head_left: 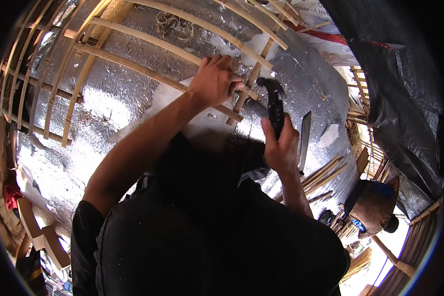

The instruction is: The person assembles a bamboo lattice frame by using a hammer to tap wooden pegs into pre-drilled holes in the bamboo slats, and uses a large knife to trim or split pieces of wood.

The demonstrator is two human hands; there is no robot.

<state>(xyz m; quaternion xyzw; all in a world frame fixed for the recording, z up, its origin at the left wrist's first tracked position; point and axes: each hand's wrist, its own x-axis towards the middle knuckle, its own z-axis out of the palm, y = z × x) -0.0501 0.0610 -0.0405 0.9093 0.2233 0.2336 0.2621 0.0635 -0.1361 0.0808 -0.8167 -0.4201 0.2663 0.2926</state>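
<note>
Near the far end of a bamboo slat [148, 37], my left hand [216, 81] rests with its fingers curled over the wood. Thumb and index finger are pinched together by the crosspiece; whatever is between them is too small to make out. My right hand [282, 145] is wrapped around a black hammer [275, 106], held upright with its head just right of my left fingertips. Slats and a crosspiece [261, 59] form a bamboo lattice under my left hand. A flat grey piece [257, 107] shows beside the hammer.
Shiny silver sheeting [103, 108] lies beneath the lattice. A long dark blade [305, 135] lies right of my right hand, near loose bamboo sticks [323, 175]. Another curved lattice [39, 84] stands at far left. Black plastic sheeting [404, 89] hangs at right, above a brown bag-like thing [375, 207].
</note>
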